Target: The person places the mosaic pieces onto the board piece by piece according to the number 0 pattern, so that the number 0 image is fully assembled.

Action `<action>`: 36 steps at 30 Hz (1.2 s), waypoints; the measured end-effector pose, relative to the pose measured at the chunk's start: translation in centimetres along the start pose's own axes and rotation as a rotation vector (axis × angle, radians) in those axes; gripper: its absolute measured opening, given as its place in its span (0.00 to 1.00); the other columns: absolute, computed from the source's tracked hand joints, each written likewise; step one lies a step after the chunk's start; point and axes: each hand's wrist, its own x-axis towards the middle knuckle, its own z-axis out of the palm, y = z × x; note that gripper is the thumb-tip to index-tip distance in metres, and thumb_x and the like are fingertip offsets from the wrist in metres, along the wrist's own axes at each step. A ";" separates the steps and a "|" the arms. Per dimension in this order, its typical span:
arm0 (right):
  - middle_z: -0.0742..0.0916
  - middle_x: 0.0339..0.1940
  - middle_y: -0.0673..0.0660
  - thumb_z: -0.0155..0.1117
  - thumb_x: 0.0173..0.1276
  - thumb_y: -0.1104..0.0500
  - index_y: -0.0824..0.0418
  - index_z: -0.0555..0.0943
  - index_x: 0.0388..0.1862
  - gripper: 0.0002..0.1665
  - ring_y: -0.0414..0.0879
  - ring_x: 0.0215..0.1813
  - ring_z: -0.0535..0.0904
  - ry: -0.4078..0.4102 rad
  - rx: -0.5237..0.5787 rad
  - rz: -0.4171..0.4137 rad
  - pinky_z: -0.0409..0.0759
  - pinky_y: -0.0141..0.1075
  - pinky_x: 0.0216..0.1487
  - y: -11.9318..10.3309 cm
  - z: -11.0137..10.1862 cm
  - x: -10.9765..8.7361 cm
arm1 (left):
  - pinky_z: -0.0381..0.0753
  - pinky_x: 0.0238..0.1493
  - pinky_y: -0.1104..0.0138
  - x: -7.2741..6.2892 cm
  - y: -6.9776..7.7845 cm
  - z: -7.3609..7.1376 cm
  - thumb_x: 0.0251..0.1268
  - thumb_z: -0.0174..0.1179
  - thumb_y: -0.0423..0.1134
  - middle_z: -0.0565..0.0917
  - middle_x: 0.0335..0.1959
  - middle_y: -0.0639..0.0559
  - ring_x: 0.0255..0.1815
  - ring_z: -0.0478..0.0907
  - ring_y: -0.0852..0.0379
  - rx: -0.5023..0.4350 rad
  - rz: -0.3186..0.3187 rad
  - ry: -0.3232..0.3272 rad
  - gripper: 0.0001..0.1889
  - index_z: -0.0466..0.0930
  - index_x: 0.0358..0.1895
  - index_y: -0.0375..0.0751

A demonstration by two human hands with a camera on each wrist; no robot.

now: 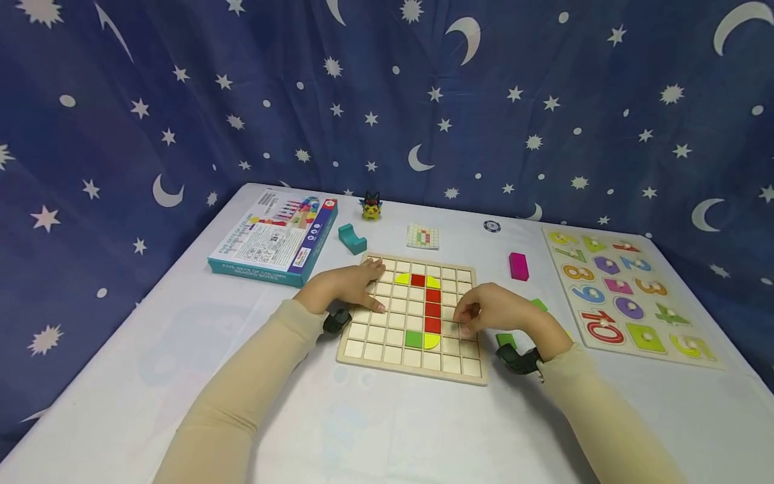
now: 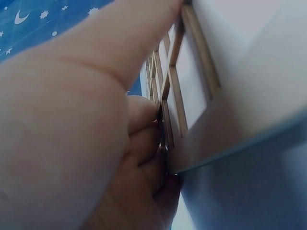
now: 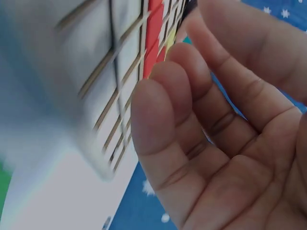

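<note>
Wooden grid board [image 1: 374, 353] on the white table [image 1: 387, 430] carries four red squares [image 1: 433, 310], three yellow pieces [image 1: 432, 341], one green square [image 1: 414, 339]. Left hand [image 1: 351, 284] rests, fingers apart, on its left side; right hand [image 1: 496, 309] hovers loosely curved, its bare palm visible only from the right wrist.

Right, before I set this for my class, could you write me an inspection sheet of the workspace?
Surface: white tabletop.
Job's things: wooden grid board holding red pieces, yellow pieces and one green piece; pattern card beyond; loose green pieces at its right.
Clutter: box, teal block, figurine, round chip, pink block, number board.
Grips: left grip rests on the board's left side; right grip, fingers loosely curled, is over its right side, no piece visible in it.
Cables: nothing seen.
Surroundings: dark-blue star-and-moon curtain behind.
</note>
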 end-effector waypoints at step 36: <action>0.83 0.35 0.54 0.71 0.49 0.65 0.66 0.82 0.42 0.18 0.47 0.38 0.73 0.115 0.024 0.344 0.76 0.32 0.36 11.8 -2.8 -9.7 | 0.39 0.74 0.57 -0.1 -0.1 0.0 0.54 0.63 0.55 0.41 0.75 0.43 0.75 0.33 0.48 0.002 -0.003 -0.008 0.51 0.42 0.73 0.36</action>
